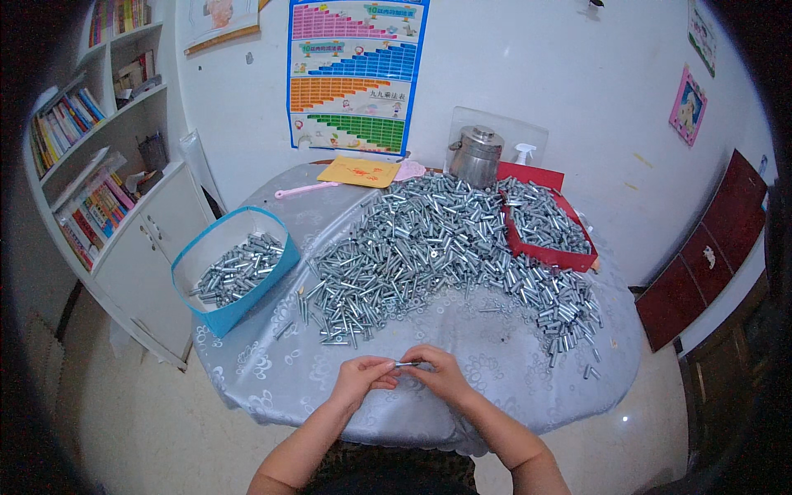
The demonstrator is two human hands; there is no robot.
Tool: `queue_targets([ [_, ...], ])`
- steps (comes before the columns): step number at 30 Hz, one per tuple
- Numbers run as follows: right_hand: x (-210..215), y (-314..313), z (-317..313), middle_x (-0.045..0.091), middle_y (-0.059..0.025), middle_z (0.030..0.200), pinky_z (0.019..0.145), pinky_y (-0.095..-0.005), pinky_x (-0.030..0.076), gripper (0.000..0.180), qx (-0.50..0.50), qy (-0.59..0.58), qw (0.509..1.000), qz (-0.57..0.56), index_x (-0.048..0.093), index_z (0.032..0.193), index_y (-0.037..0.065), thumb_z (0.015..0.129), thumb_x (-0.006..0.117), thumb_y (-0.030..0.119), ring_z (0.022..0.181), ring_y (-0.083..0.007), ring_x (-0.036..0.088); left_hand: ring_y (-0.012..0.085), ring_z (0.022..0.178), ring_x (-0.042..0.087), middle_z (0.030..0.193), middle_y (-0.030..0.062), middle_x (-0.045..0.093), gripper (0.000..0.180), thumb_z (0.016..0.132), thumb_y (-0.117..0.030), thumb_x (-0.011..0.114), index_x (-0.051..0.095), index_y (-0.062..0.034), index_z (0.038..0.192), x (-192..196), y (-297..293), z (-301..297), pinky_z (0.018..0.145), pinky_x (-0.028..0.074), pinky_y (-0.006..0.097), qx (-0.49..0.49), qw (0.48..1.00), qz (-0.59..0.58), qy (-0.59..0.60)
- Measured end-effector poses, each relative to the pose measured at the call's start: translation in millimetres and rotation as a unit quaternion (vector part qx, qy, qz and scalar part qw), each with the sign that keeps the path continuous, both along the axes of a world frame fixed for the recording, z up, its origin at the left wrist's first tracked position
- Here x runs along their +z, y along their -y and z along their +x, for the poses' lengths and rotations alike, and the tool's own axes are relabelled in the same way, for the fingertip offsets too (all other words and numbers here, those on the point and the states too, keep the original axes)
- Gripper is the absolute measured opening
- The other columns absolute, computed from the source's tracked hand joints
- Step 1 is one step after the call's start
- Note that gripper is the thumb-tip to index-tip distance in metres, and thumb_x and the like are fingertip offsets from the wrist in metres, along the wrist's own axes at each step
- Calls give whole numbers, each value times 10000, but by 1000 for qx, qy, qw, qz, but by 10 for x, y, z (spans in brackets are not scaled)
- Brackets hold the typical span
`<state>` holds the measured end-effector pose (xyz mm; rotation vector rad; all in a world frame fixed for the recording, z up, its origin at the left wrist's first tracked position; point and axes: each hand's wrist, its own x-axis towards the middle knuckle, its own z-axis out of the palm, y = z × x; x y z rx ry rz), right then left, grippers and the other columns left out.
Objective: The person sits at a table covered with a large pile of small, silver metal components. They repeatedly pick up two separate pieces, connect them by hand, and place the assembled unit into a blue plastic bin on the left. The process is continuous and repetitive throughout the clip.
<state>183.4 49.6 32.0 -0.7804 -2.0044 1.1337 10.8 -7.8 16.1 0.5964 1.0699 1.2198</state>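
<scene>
"Two hands, one small piece: where is it?"

"The silvery metal part [407, 364] is between the fingertips of the left hand [363, 381] and the right hand [439, 375], above the near side of the table [272, 379]. Both hands pinch it, one toward each end."

"How would it handle?"

"Light, I'd judge, stiff, and hardly fragile. Its shiny surface is probably slippery, so a thumb-and-finger pinch near the ends seems the surest hold. Its finer shape is too small to tell."

"And the containers?"

"At the left, a blue box [247, 302] with a pale inside holds loose metal pieces, lying below its rim. Farther right, a red box [549, 255] is piled full of similar ones, with the big heap [396, 239] spread around it."

"Anything behind?"

"A lidded metal pot [477, 157] stands at the heap's far edge; its contents are hidden."
</scene>
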Motion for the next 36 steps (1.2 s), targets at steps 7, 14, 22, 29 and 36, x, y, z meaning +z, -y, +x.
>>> queue_targets([
  [7,-421,-907,315,595,-129,813,688,-334,449,222,-219,118,966,67,625,897,36,735,617,187,774,-251,574,218,679,616,799,173,609,195,801,-89,589,549,72,904,-89,-67,-21,623,538,302,62,997,18,48],
  [14,-183,-1024,252,594,-141,796,668,-374,449,170,-259,194,935,149,641,797,34,679,640,157,757,-309,568,219,696,619,819,176,607,186,805,-80,582,541,66,912,-153,-76,-21,636,539,309,73,995,27,62],
  [22,-85,-759,124,623,-65,782,640,-247,443,170,-164,47,978,-123,625,841,32,722,665,147,718,-128,574,217,712,618,831,168,605,192,808,-100,586,539,52,914,-152,-68,-43,651,536,303,90,992,16,89],
  [29,-112,-461,-10,617,-26,837,679,-198,428,177,-34,-50,953,-298,606,907,21,768,637,126,756,-81,554,216,716,618,832,159,604,180,813,-107,581,539,39,910,-140,-67,-63,662,533,294,85,990,1,112],
  [36,-160,-357,-77,626,-35,828,669,-209,425,199,-49,-37,977,-206,636,896,3,771,636,158,749,-85,554,212,712,620,827,158,608,174,815,-108,577,541,38,904,-157,-65,-86,660,534,296,83,988,3,134],
])
